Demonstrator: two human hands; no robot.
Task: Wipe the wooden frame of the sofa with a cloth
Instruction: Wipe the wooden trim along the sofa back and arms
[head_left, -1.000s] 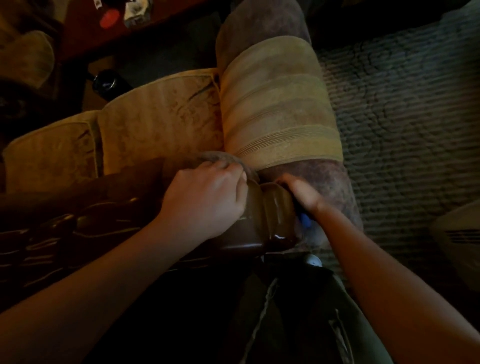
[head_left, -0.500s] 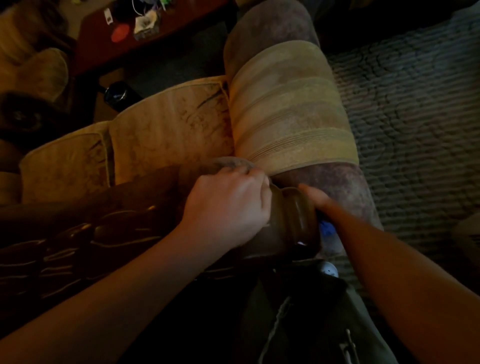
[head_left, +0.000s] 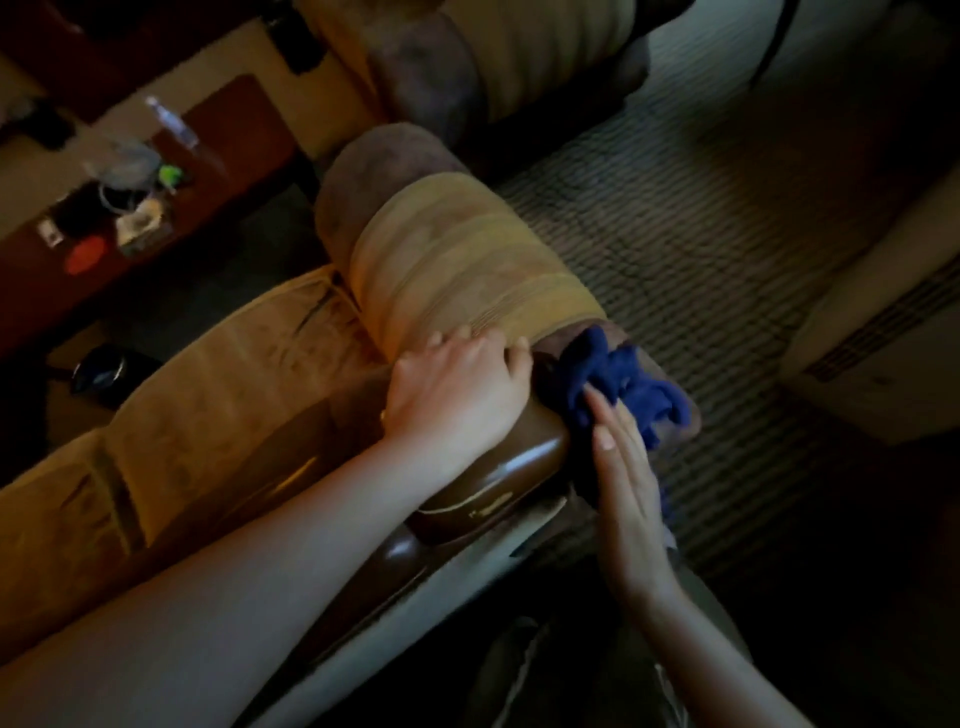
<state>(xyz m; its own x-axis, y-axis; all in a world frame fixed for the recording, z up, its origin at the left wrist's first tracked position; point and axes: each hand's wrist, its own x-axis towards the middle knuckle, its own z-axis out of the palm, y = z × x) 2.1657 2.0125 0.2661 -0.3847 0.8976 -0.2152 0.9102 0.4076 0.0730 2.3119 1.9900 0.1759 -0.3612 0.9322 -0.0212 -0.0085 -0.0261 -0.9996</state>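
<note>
Left hand (head_left: 457, 389) curls over the frame (head_left: 493, 467) to steady — right hand (head_left: 621, 467), fingers straight, presses the cloth (head_left: 618, 379) against its end.

No text, label, brand or number can be read — the frame is dim and blurred. Small packets (head_left: 139, 224) lie on the dark red table (head_left: 244, 124) at far left (one may carry print), but nothing on them is legible.
</note>
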